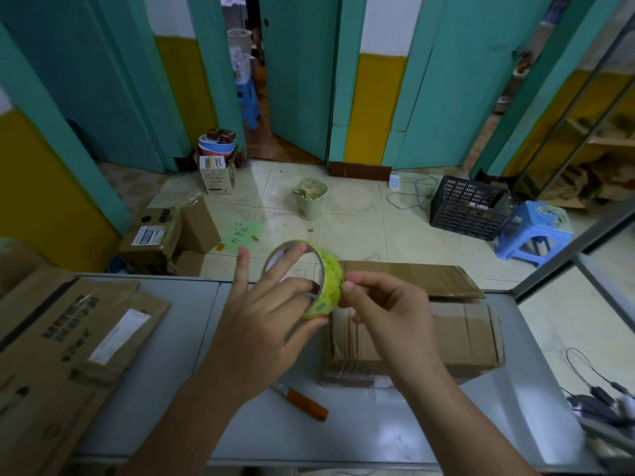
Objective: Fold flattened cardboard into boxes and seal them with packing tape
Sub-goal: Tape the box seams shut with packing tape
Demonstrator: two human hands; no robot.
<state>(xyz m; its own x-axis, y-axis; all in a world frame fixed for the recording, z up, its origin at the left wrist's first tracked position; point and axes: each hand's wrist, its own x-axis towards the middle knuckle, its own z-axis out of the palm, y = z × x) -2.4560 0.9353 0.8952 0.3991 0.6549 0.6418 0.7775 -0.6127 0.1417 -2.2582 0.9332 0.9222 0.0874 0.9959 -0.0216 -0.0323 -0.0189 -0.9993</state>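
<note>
Head view: a person stands at a grey table (192, 338), both hands raised over it.
Tape: green-yellow roll (331, 280), held above the table's far edge, between the two hands, core facing left.
Left hand (264, 314): grips the tape; two fingers pass through the core, thumb presses the outer face from below, forefinger straight and free.
Right hand (388, 314): fingers curled, thumb tip and fingertips pinching the tape's outer wrap on its right side.
Box (474, 338): brown, on the table at right, below the right hand.
Flat cardboard (68, 338): printed sheets lying on the table's left side.
Knife (305, 405): orange handle, on the table near the person, between the forearms.
Floor, far: bucket (309, 197), black crate (467, 211), blue stool (536, 231).
</note>
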